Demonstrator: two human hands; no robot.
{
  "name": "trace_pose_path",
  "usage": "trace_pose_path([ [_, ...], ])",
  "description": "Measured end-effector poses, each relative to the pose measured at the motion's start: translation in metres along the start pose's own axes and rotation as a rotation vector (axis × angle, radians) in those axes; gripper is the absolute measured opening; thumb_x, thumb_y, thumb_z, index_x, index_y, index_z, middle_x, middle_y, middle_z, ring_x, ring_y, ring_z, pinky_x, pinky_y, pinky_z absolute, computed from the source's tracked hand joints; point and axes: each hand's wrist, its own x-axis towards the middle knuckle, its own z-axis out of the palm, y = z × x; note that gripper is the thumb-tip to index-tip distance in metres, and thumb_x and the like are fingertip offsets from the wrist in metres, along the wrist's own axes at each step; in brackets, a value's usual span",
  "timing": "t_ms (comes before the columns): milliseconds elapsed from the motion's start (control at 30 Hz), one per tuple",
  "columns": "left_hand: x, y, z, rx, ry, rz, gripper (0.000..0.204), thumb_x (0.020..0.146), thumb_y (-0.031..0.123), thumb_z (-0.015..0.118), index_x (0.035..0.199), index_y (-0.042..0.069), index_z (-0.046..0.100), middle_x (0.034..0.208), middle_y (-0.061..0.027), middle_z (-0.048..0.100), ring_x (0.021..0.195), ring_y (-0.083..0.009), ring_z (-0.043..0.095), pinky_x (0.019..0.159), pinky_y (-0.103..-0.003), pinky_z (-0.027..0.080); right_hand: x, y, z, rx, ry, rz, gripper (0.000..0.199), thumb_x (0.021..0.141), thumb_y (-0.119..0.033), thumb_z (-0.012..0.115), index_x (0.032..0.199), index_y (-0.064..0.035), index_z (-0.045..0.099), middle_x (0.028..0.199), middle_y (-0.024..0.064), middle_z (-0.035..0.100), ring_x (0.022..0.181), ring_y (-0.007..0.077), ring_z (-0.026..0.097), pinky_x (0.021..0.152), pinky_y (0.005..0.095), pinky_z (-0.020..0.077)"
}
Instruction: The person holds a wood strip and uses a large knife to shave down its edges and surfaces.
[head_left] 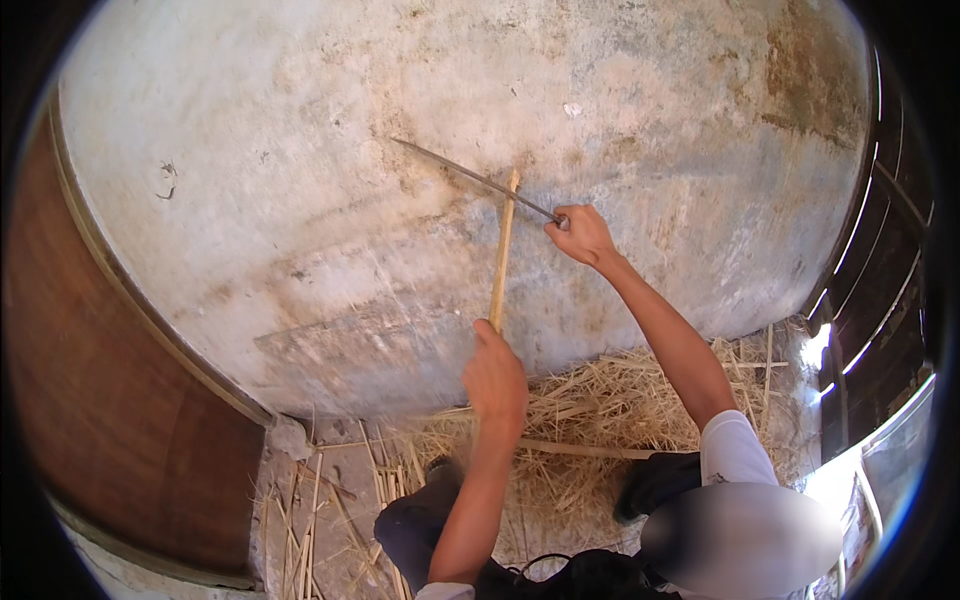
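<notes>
My left hand [495,385] is closed round the lower end of a pale yellow bamboo strip [503,260], which points up and away in front of the wall. In my right hand [582,235] is the handle end of a long, dark knife [452,167] with a slender blade. The blade slants up to the left and crosses the strip just below its upper tip. Blade and strip appear to touch where they cross. Most of the knife's handle is hidden by my fingers.
A stained, pale plaster wall [330,200] fills the view ahead. Shavings [600,400] lie heaped at its foot, with several loose strips [305,520] on the floor at left. A brown panel [120,400] stands left; dark slats [870,300] with gaps stand right.
</notes>
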Motion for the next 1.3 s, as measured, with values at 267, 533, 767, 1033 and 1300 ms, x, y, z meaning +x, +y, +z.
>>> trace_pose_path([
  [267, -0.001, -0.004, -0.002, -0.011, -0.014, -0.024, 0.015, 0.106, 0.015, 0.049, 0.108, 0.003, 0.04, 0.094, -0.0282, 0.069, 0.076, -0.0485, 0.067, 0.066, -0.057, 0.051, -0.012, -0.013, -0.015, 0.071, -0.021, -0.071, 0.024, 0.078, -0.026, 0.069, 0.081, -0.0015, 0.07, 0.073, 0.0229, 0.066, 0.073, 0.0415, 0.066, 0.068, 0.0469, 0.0525],
  [533, 0.0, -0.012, -0.006, -0.057, 0.039, 0.04, 0.015, 0.106, 0.017, 0.048, 0.108, 0.003, 0.042, 0.083, -0.0269, 0.068, 0.074, -0.0495, 0.066, 0.066, -0.058, 0.051, -0.005, -0.02, -0.012, 0.208, -0.041, -0.046, 0.026, 0.078, -0.022, 0.068, 0.081, 0.003, 0.067, 0.072, 0.0251, 0.064, 0.07, 0.0411, 0.065, 0.067, 0.0443, 0.0522],
  [767, 0.008, -0.02, -0.008, -0.097, -0.022, 0.002, 0.017, 0.106, 0.019, 0.049, 0.108, 0.002, 0.044, 0.078, -0.0266, 0.067, 0.074, -0.0496, 0.066, 0.065, -0.058, 0.049, -0.006, -0.009, -0.004, 0.127, -0.015, -0.062, 0.03, 0.08, -0.025, 0.067, 0.085, 0.0033, 0.071, 0.075, 0.0271, 0.065, 0.069, 0.0383, 0.067, 0.071, 0.0446, 0.0534],
  [1033, 0.009, -0.014, -0.009, -0.12, -0.069, -0.05, 0.019, 0.107, 0.021, 0.048, 0.108, 0.002, 0.047, 0.079, -0.0266, 0.068, 0.077, -0.0498, 0.066, 0.067, -0.058, 0.049, -0.011, 0.0, 0.007, 0.072, -0.054, 0.048, 0.032, 0.079, -0.027, 0.066, 0.086, 0.0038, 0.071, 0.078, 0.027, 0.067, 0.077, 0.0442, 0.067, 0.074, 0.0456, 0.0539],
  [1300, 0.005, -0.01, -0.008, -0.153, -0.101, -0.057, 0.021, 0.107, 0.022, 0.048, 0.11, 0.001, 0.048, 0.079, -0.0263, 0.068, 0.078, -0.0499, 0.066, 0.068, -0.058, 0.049, -0.014, 0.0, 0.007, 0.106, -0.031, 0.07, 0.029, 0.079, -0.025, 0.065, 0.08, 0.0032, 0.068, 0.074, 0.0268, 0.064, 0.071, 0.0455, 0.063, 0.07, 0.0462, 0.0521],
])
